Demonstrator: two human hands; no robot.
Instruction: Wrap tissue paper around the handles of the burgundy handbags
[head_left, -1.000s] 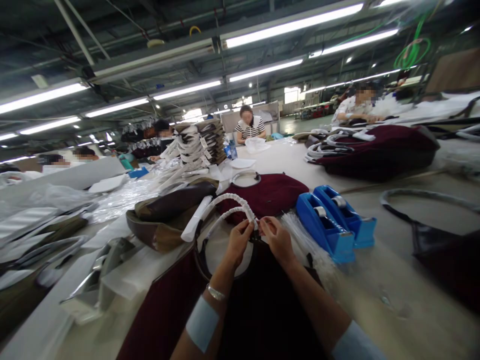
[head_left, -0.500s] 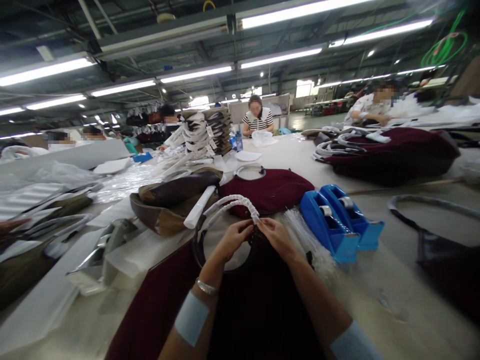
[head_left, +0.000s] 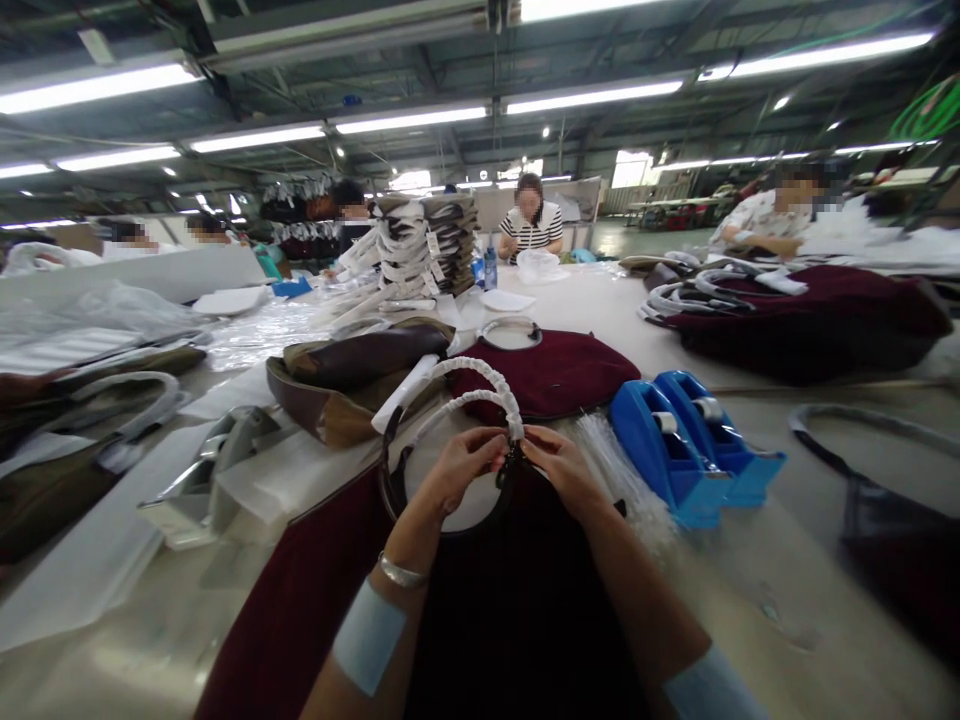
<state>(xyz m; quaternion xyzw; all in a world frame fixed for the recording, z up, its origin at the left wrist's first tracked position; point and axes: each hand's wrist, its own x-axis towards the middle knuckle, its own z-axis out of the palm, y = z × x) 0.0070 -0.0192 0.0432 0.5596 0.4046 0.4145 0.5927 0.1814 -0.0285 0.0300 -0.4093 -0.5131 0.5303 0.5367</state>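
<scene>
On the left, a grey dispenser point(head_left: 210, 485) stands on the table point(head_left: 180, 610), with an olive bag point(head_left: 322, 410) farther back to its right. The near burgundy bag point(head_left: 300, 590) lies in the near middle, its white-wrapped handle point(head_left: 501, 383) arching up between the hands. The step in hand looks like fine fingerwork at the wrapping's right end, and it seems to call for a steady, light pinch there. The left hand point(head_left: 461, 468) comes in from the near left, wrist bent inward, thumb and forefinger drawn nearly together beside the handle's base; whether they grip anything cannot be told. The right hand point(head_left: 561, 468) reaches in from the near right, fingers curled and nearly closed, tips against the wrapped end; a firm hold cannot be made out. Just beyond it lie clear strands point(head_left: 626, 480), then two blue dispensers point(head_left: 636, 450) on the right.
</scene>
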